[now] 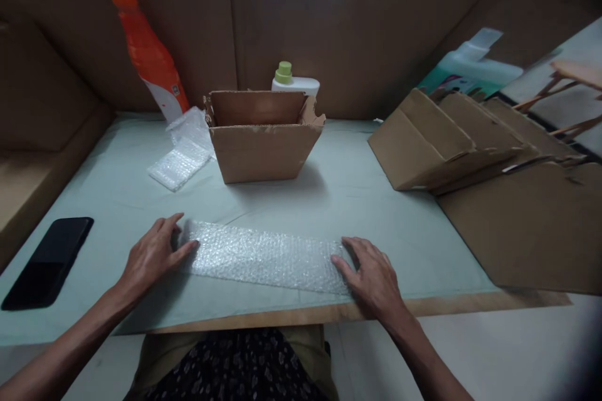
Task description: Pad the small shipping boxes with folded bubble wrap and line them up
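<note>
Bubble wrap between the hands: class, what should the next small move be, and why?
Probably to fold the right end of the wrap in toward its middle. It lies as a long strip on the cloth, the right hand is already at that end, and the left hand, at the other, could steady it.

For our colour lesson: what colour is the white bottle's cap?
The cap is green; see the head view.

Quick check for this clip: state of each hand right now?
Left hand: open, at the left end of the bubble wrap strip.
Right hand: open, at its right end.
</note>
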### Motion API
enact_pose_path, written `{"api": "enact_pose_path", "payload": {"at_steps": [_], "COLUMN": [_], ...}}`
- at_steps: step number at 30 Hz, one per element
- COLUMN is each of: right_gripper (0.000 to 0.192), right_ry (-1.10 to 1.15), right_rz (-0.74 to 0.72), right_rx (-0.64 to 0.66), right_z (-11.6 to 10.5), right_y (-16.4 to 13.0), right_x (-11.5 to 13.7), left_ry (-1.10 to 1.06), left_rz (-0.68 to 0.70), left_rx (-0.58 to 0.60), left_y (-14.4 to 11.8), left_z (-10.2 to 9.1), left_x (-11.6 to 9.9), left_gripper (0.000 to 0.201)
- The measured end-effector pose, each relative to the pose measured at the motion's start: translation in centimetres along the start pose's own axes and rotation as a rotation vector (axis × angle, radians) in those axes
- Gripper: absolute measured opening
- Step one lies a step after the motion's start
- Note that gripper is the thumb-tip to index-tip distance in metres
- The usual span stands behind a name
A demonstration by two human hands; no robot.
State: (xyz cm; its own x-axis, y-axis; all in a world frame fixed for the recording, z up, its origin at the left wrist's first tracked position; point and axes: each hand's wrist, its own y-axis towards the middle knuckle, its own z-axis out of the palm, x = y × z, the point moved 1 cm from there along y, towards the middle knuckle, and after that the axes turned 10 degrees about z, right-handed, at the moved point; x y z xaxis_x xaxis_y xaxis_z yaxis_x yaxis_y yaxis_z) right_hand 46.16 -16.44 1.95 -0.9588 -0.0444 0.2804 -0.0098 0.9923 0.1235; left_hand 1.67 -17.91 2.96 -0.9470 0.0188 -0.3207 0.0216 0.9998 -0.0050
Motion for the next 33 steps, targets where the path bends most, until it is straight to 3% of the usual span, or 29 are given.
{"api": "enact_pose_path", "payload": {"at_steps": [5,8,12,14,17,19,21,24,27,30,33], "right_gripper": [0.019,0.016,0.02,0.04,0.062,0.064,0.059,0.044,0.039,0.038,0.041], "right_ry": [0.014,0.185,0.403,0.481,0.628,0.767,0.914,1.144,1.443,1.663,1.733], "right_rz": [-0.048,-0.038,0.078,0.131,0.209,0.279,0.387,0.54,0.616,0.639,0.578], "right_rx": [0.083,0.179,0.33,0.395,0.504,0.578,0.634,0.72,0.849,0.864,0.788], "right_z": [0.5,-0.5,-3.1,-3.7,-2.9,-1.7,-0.5,0.4,0.4,0.2,0.3], "right_y": [1.2,0.8,-2.8,-5.5,-9.4,-11.3,-12.4,-12.9,-12.4,-10.9,-9.1], "right_x": [1.2,2.0,1.8,1.7,2.6,4.0,5.7,8.2,10.4,11.8,12.3], "left_ry": [0.052,0.043,0.1,0.165,0.218,0.199,0.137,-0.047,-0.3,-0.533,-0.712], "left_rz": [0.04,0.12,0.306,0.459,0.676,0.763,0.829,0.934,0.984,0.879,0.639], "left_rx": [0.156,0.154,-0.034,-0.148,-0.283,-0.377,-0.425,-0.316,-0.025,0.148,0.094], "left_y": [0.4,0.2,1.6,3.7,7.8,9.9,10.2,6.4,-0.8,-6.9,-8.5], "left_z": [0.2,0.3,-0.8,-1.5,-1.4,-0.5,0.7,2.2,2.1,1.5,1.8], "left_x": [-0.1,-0.4,-2.3,-4.9,-9.9,-12.6,-13.6,-12.0,-9.1,-8.5,-10.1], "left_gripper": [0.035,0.019,0.011,0.014,0.021,0.022,0.034,0.047,0.068,0.083,0.07]}}
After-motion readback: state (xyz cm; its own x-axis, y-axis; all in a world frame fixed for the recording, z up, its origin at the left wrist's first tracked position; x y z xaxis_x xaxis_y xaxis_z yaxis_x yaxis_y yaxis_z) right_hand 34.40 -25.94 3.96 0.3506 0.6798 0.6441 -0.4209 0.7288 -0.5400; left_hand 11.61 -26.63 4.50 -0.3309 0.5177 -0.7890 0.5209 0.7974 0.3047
